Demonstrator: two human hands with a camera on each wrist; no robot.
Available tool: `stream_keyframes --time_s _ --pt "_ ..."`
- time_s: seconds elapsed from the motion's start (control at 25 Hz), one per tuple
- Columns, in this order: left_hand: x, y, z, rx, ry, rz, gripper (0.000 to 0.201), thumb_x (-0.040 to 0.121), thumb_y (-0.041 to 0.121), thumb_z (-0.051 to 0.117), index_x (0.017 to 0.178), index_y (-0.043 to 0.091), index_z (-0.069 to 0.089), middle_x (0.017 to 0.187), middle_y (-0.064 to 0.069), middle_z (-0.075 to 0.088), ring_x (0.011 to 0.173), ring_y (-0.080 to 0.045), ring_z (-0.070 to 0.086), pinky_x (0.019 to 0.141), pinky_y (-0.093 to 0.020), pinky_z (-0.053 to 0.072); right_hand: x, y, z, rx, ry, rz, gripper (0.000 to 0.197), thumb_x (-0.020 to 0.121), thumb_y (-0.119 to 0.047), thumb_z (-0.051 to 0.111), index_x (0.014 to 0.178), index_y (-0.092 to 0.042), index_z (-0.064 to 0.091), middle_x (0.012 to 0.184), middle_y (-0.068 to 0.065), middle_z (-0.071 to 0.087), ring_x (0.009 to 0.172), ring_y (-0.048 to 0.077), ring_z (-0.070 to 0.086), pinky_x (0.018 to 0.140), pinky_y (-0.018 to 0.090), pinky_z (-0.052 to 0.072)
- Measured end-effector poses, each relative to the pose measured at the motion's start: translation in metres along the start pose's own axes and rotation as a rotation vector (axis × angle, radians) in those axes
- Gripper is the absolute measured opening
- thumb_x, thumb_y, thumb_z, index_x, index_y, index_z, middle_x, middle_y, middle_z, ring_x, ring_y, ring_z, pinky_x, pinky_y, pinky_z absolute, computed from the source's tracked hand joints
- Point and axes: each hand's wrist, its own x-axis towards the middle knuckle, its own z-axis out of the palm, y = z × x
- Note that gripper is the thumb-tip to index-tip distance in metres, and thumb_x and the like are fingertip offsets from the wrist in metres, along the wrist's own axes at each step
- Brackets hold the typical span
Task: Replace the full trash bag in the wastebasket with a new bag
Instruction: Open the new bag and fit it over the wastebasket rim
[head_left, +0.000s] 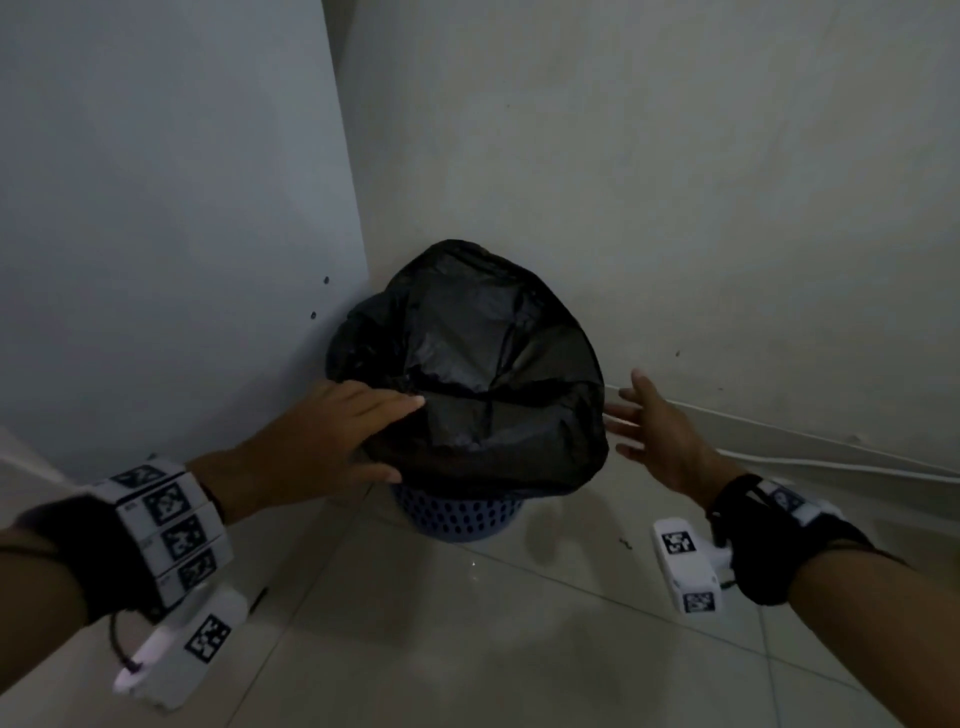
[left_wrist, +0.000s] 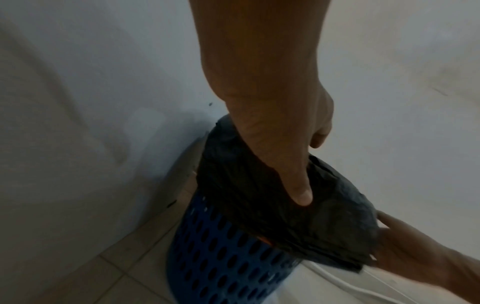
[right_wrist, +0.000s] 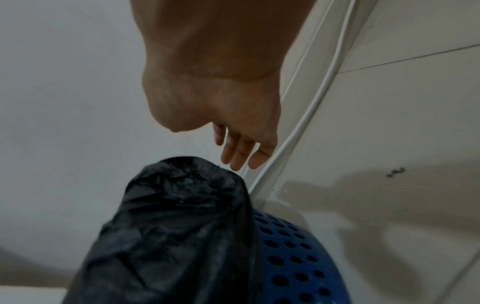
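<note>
While one black plastic trash bag (head_left: 483, 374) is seen from the head camera draped over the rim of one blue perforated plastic wastebasket (head_left: 457, 514) standing in the wall corner, the left hand (head_left: 332, 431) is laid on its near edge with fingers straight and together, and the right hand (head_left: 660, 426) is held just beside it, fingers spread, nothing gripped. From the left wrist, the thumb (left_wrist: 298, 185) is shown pressed flat against the folded film; the thin plastic could be torn, or the light basket tipped, if the film were pulled unevenly. From the right wrist, two white cables (right_wrist: 293, 131) are seen running behind the loosely extended fingers (right_wrist: 241, 152), where they could be snagged.
</note>
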Motion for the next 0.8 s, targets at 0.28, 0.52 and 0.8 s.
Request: stream_keyframes --time_s 0.28,0.52,0.8 --pt "0.001 -0.026 0.009 -0.11 -0.073 -0.051 0.034 0.087 0.008 0.064 0.113 0.026 0.051 0.107 -0.01 0.063 0.092 -0.032 0.059 0.078 -0.041 0.053 -0.015 -0.005 0.022 -0.114 -0.302 -0.057 0.016 0.093 -0.016 0.049 0.097 -0.019 0.064 0.084 0.001 0.062 0.079 0.016 0.054 0.068 0.028 0.042" --pt "0.01 0.017 -0.001 -0.023 -0.036 0.037 0.061 0.084 0.05 0.055 0.136 0.02 0.046 0.136 0.001 0.051 0.126 -0.018 0.04 0.101 -0.035 0.028 -0.026 -0.005 0.023 -0.135 -0.177 -0.148 0.017 0.093 -0.038 0.058 0.095 -0.021 0.057 0.093 -0.001 0.066 0.079 0.016 0.06 0.068 0.03 0.046" --pt "0.019 0.014 0.014 -0.02 0.021 0.063 0.039 0.097 0.049 0.029 0.111 0.025 0.056 0.096 0.003 0.071 0.096 -0.012 0.047 0.08 -0.032 0.032 0.017 -0.008 0.033 0.021 0.058 -0.313 0.031 0.098 -0.032 0.043 0.086 -0.012 0.064 0.084 0.01 0.067 0.073 0.025 0.06 0.061 0.033 0.046"
